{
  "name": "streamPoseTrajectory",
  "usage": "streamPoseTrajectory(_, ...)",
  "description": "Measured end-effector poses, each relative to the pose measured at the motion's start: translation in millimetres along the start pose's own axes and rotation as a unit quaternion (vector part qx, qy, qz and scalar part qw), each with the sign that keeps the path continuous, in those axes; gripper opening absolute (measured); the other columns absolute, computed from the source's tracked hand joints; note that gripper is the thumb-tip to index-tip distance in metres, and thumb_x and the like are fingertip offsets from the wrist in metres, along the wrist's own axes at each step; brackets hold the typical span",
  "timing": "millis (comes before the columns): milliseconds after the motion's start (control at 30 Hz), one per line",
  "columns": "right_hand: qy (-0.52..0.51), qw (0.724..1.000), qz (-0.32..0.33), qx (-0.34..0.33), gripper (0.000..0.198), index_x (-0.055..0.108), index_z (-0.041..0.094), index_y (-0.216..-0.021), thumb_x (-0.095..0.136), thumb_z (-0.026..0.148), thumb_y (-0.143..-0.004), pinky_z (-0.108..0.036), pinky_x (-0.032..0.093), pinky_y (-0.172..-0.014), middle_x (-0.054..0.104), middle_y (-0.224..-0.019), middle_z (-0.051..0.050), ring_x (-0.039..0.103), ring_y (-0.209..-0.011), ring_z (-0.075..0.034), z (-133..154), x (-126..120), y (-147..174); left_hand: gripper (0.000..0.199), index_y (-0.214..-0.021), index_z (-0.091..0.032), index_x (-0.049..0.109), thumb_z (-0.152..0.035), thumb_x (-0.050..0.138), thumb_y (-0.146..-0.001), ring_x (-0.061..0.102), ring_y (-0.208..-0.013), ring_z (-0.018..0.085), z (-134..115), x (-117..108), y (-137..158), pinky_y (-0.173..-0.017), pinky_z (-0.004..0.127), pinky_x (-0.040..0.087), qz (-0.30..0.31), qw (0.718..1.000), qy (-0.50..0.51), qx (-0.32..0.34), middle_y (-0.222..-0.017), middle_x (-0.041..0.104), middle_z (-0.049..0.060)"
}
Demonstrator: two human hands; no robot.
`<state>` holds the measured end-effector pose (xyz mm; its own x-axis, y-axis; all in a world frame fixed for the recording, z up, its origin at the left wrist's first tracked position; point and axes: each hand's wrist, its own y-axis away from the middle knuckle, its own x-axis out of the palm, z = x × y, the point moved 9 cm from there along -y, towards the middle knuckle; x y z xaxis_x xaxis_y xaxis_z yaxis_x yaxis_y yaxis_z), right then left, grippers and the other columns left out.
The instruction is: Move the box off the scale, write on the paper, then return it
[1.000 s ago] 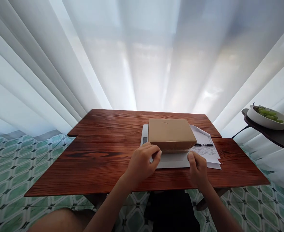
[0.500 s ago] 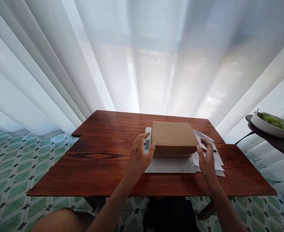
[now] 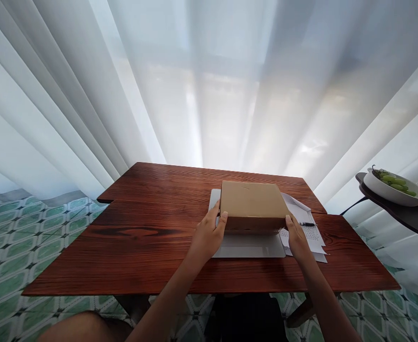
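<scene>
Hands grip a plain brown rectangular cardboard box from both sides: the left hand presses its fingers and thumb against the left end, and the right hand presses against the right end near the front corner. The cardboard box rests on a flat pale grey rectangular slab, which lies on the reddish-brown wooden table right of centre. Whether the box is lifted clear of the slab or sits on it cannot be determined. White printed paper sheets lie just beside the box on its right, partly under the right hand, with a black pen resting on them. Sheer white curtains hang behind the table and fill the upper field of view. At the right edge, a white oval bowl of green grapes sits on a dark round side table, well apart from the box and cut off by the frame. Green-and-white patterned floor tiles surround the table. The box hides most of the slab and its rear part. Print on the sheets is too small to read.
</scene>
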<state>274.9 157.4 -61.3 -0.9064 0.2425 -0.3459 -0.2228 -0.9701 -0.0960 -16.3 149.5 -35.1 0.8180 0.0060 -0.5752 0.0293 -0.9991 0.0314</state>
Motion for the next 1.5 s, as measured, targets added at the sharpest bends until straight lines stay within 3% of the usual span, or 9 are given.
streamPoseTrajectory(200, 0.023, 1.000, 0.017, 0.013, 0.074, 0.047, 0.021, -0.149, 0.039, 0.068, -0.093, -0.047, 0.025, -0.125, 0.044, -0.155, -0.008, 0.036, -0.147, -0.028, -6, -3, -9, 0.069, -0.158, -0.013, 0.028, -0.051, 0.022, -0.100, 0.035, -0.146, 0.027, -8, 2, 1, -0.116, 0.043, 0.032, -0.001, 1.000, -0.004, 0.015, -0.158, 0.036, 0.011)
streamPoseTrajectory(367, 0.031, 0.999, 0.005, 0.005, 0.074, 0.046, 0.018, -0.149, 0.037, 0.066, -0.094, -0.045, 0.026, -0.124, 0.044, -0.155, -0.009, 0.037, -0.147, -0.028, 15, -5, 0, 0.064, -0.154, -0.017, 0.038, -0.050, 0.022, -0.101, 0.042, -0.142, 0.030, -12, -1, 2, -0.111, 0.044, 0.036, -0.017, 0.999, -0.008, 0.030, -0.156, 0.039, 0.010)
streamPoseTrajectory(700, 0.058, 0.998, -0.007, -0.022, 0.066, 0.053, 0.022, -0.143, 0.042, 0.065, -0.093, -0.047, 0.037, -0.116, 0.056, -0.144, -0.009, 0.045, -0.139, -0.031, 43, -4, 4, 0.064, -0.156, -0.019, 0.035, -0.049, 0.023, -0.101, 0.044, -0.139, 0.032, -13, -16, 9, -0.108, 0.045, 0.040, -0.038, 0.999, -0.003, 0.024, -0.156, 0.040, 0.008)
streamPoseTrajectory(1000, 0.053, 0.996, 0.036, -0.069, 0.061, 0.053, 0.025, -0.140, 0.040, 0.065, -0.095, -0.049, 0.036, -0.116, 0.057, -0.142, -0.008, 0.046, -0.137, -0.031, 88, 23, 10, 0.063, -0.156, -0.020, 0.036, -0.049, 0.023, -0.101, 0.045, -0.138, 0.032, -9, -58, 22, -0.108, 0.046, 0.040, -0.080, 0.997, 0.012, 0.009, -0.155, 0.041, 0.006)
streamPoseTrajectory(1200, 0.080, 0.991, 0.039, -0.096, 0.059, 0.060, 0.021, -0.130, 0.040, 0.064, -0.095, -0.047, 0.043, -0.107, 0.063, -0.133, -0.012, 0.051, -0.130, -0.033, 115, 47, 16, 0.058, -0.150, -0.019, 0.045, -0.046, 0.026, -0.101, 0.049, -0.135, 0.032, -1, -93, 35, -0.107, 0.045, 0.041, -0.134, 0.991, 0.004, 0.005, -0.151, 0.047, 0.010)
streamPoseTrajectory(1333, 0.073, 0.990, 0.058, -0.101, 0.063, 0.058, 0.021, -0.134, 0.040, 0.066, -0.094, -0.047, 0.043, -0.107, 0.061, -0.136, -0.012, 0.050, -0.131, -0.033, 127, 71, 22, 0.054, -0.140, -0.019, 0.055, -0.042, 0.026, -0.102, 0.051, -0.132, 0.034, 5, -119, 48, -0.108, 0.047, 0.041, -0.160, 0.987, -0.015, -0.013, -0.149, 0.049, 0.010)
streamPoseTrajectory(1500, 0.083, 0.987, 0.089, -0.109, 0.062, 0.058, 0.023, -0.134, 0.039, 0.067, -0.094, -0.048, 0.043, -0.107, 0.061, -0.138, -0.010, 0.050, -0.132, -0.033, 135, 107, 33, 0.054, -0.142, -0.017, 0.054, -0.041, 0.027, -0.102, 0.053, -0.131, 0.033, 21, -151, 65, -0.109, 0.047, 0.040, -0.198, 0.978, -0.048, -0.049, -0.145, 0.053, 0.015)
